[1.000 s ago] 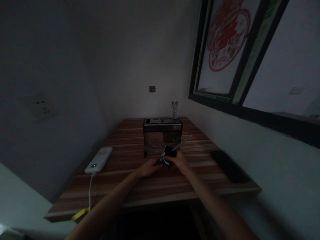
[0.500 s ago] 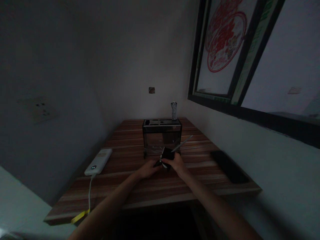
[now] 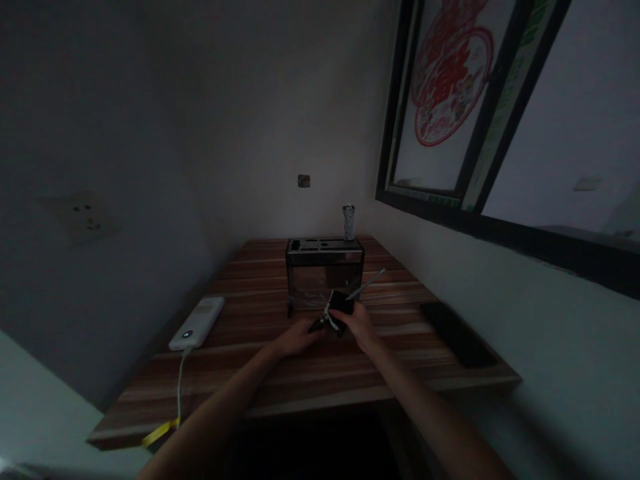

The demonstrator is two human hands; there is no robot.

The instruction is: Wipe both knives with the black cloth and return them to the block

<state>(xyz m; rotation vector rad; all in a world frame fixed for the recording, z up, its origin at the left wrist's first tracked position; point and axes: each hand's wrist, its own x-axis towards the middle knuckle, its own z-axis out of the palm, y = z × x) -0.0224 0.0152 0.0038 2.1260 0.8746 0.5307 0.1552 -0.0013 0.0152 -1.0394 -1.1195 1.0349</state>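
Observation:
My right hand is closed around a small black box-shaped piece, thumb across its near side. From its upper right a thin pale stick or tube slants up. My left hand pinches a small dark, narrow piece; the dim light hides its kind. Something white, like a cord, shows between the two held pieces. Right behind the hands stands a clear-walled tank with a black frame and a slotted top. A silvery, crinkled cylinder rises at the tank's right rear.
A white power bank with a white cable and yellow tag lies left on the striped wooden table. A flat black phone-like slab lies at the right. Walls close in on both sides, a framed window at right.
My right hand and the black box have shifted slightly right, widening the space between it and the left hand's dark piece. My left hand has hardly moved.

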